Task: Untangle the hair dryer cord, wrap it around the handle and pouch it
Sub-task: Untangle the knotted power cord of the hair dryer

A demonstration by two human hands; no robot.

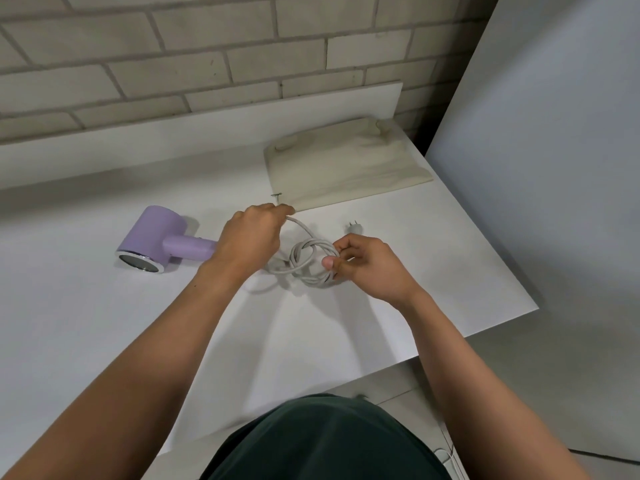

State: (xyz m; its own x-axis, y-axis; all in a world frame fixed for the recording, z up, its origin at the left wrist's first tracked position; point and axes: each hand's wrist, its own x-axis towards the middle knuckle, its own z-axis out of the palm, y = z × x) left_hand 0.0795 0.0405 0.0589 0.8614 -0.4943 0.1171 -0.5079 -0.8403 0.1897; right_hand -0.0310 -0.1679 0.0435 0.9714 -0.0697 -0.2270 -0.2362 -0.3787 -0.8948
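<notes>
A lilac hair dryer [156, 239] lies on its side on the white table [104, 323], nozzle toward me, handle pointing right. Its white cord [304, 261] is bunched in a tangled coil between my hands. My left hand [251, 240] covers the end of the handle and pinches a strand of cord that arcs down into the coil. My right hand [367, 266] grips the coil's right side, thumb on top. The plug [354, 228] lies just beyond my right hand. A beige cloth pouch [346, 164] lies flat behind the hands.
A brick wall and a low white ledge [242, 112] run along the back of the table. The table's right edge [502, 258] drops off beside a large grey-white panel [554, 133]. My dark-clothed lap is at the near edge.
</notes>
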